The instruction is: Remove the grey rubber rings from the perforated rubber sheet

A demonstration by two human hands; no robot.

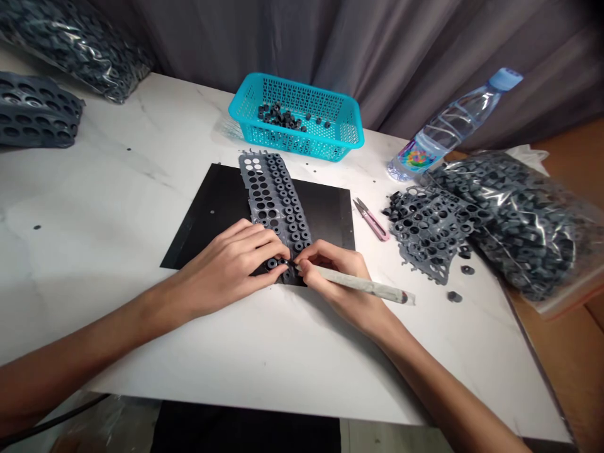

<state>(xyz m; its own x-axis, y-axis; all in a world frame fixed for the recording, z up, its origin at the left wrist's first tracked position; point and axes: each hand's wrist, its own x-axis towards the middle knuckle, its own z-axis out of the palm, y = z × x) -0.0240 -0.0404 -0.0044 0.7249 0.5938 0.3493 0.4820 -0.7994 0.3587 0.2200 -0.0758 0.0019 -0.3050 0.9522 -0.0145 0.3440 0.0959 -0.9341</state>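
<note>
A dark grey perforated rubber sheet (pixel 284 195) with rows of small rings lies across a black mat (pixel 325 204). My left hand (pixel 240 258) rests on the sheet's near end, thumb and fingertips closed around the ring pieces there. In my right hand (pixel 344 277) is a slim pen-like tool wrapped in pale tape (pixel 363 285), held like a pencil. Its front end points at the sheet beside my left fingertips. The fingers hide the exact tip. Toward the far end, some of the sheet's holes have no rings in them.
Behind the mat stands a turquoise basket (pixel 302 146) holding loose black rings. To the right are pink thread snips (pixel 372 220), a holed rubber scrap (pixel 429 229), a plastic bottle (pixel 455 123) and a bulging bag of rubber pieces (pixel 523 220). Another filled bag (pixel 80 47) and rubber sheets (pixel 38 110) lie left.
</note>
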